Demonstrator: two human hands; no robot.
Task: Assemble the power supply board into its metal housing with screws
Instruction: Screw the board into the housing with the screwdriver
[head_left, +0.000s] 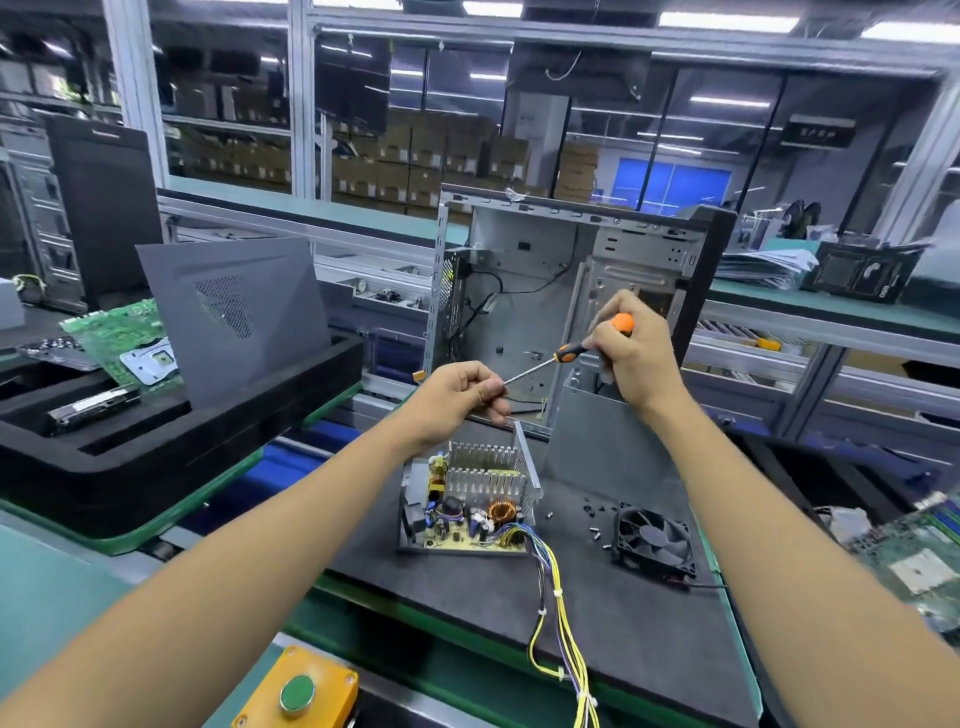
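Head view: both hands are raised over the bench, well above the work. Right hand (636, 348) wraps the orange-and-black screwdriver (569, 352) by the handle, grip closed round it; the shaft runs down-left toward the left hand (460, 389). Left hand pinches at the shaft tip, fingers curled, probably seating a screw there, but the screw itself is too small to make out.

Power supply board (470, 519) lies below, sitting in its open metal housing (527, 475) on the dark mat (597, 623); heatsinks, copper coil and yellow/blue wire bundle (563, 597) trail toward the viewer. Loose screws (592, 519) are scattered just right of the housing, with a black fan (653, 540) beyond them. An open PC case (566, 291) stands behind.

Key relation: the board is straight down and slightly toward the viewer from the driver tip; the left hand is nearer to it. The driver's long axis is slanted, nearly level, so it likely needs tipping upright before it reaches a screw hole. Judged step: loading a screw on the tip; fastening not yet begun.
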